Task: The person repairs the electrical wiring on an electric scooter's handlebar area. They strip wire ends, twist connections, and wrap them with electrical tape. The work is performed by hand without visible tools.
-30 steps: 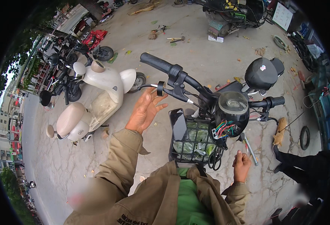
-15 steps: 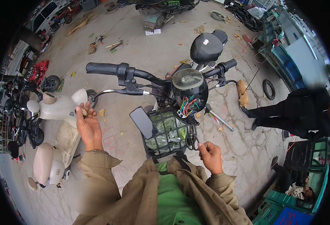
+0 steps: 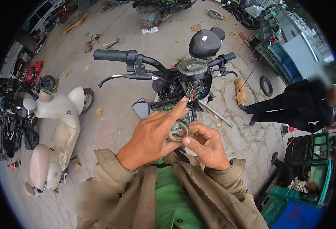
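My left hand (image 3: 152, 135) and my right hand (image 3: 204, 145) meet over the basket (image 3: 189, 116), both gripping a small ring-shaped roll of tape (image 3: 176, 135). The left forefinger is raised; the right thumb presses the roll. Just beyond is an electric bike's handlebar (image 3: 110, 55) with brake levers and an opened round headlamp housing (image 3: 192, 66), coloured wires (image 3: 192, 89) spilling from it. A phone (image 3: 140, 107) rests on the basket, whose contents are largely hidden by my hands.
A cream scooter (image 3: 53, 164) stands left. A person in dark clothes (image 3: 294, 107) stands right near a tan dog (image 3: 239, 91), a loose tyre (image 3: 266, 86) and a metal tube (image 3: 223, 120). Another person (image 3: 280, 168) is by a green vehicle (image 3: 278, 208). More bikes (image 3: 152, 11) are parked around.
My hands were apart; both have come together in front of me on the tape roll, the left moving in from the left side. The view has also swung rightward.
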Available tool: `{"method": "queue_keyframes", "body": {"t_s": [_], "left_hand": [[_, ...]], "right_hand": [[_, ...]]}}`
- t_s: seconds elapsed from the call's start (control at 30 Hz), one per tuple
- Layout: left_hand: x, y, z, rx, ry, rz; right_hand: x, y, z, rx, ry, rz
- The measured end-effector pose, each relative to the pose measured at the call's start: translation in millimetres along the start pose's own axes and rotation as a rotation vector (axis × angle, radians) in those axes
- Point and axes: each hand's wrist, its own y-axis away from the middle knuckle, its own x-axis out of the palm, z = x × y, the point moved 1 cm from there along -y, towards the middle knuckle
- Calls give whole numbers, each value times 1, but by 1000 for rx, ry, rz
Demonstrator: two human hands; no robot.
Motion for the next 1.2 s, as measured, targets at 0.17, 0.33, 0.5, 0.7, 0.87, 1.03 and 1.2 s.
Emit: {"method": "queue_keyframes", "body": {"t_s": [0.17, 0.33, 0.5, 0.7, 0.87, 1.03, 1.2], "left_hand": [[10, -1, -8, -70, 374, -160], [19, -5, -19, 2, 521, -216], [21, -16, -31, 109, 446, -209], [10, -38, -50, 285, 27, -125], [20, -49, -48, 294, 166, -91], [29, -49, -49, 244, 313, -173], [28, -57, -46, 234, 443, -29]], "right_hand": [[-5, 13, 17, -127, -92, -96], [-13, 22, 29, -234, 27, -101], [-14, 30, 33, -291, 0, -157], [-42, 43, 62, -592, 614, -265], [-42, 50, 59, -603, 609, -302], [-47, 49, 49, -629, 515, -330], [-54, 50, 46, -567, 451, -288]]}}
